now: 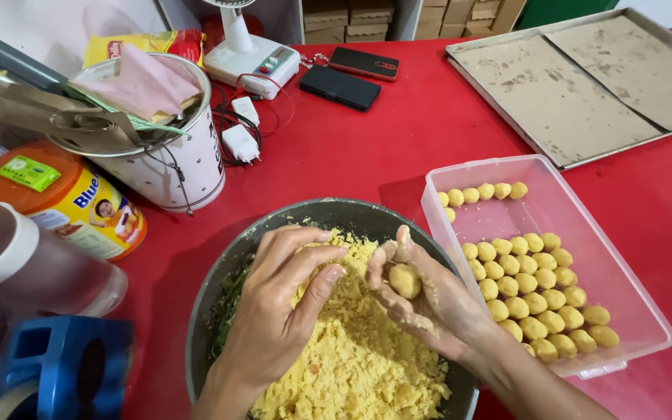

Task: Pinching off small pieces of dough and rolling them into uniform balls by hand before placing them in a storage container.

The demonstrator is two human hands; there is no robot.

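Note:
A dark round bowl [219, 272] at the bottom middle holds crumbly yellow dough [363, 362]. My left hand [278, 307] rests palm down on the dough, fingers spread and pressing into it. My right hand [429, 299] is turned palm up over the bowl's right side, with a small yellow dough ball [404, 281] lying in its cupped fingers. Just right of the bowl, a clear plastic container [554, 210] holds several rows of similar yellow balls [538, 299].
A metal baking tray [577, 85] with brown paper lies at the back right. Two phones [351, 74], a small fan base [250, 58] and chargers sit at the back. A white tin [169, 167], an orange tub [64, 198] and a blue object [60, 365] stand at the left.

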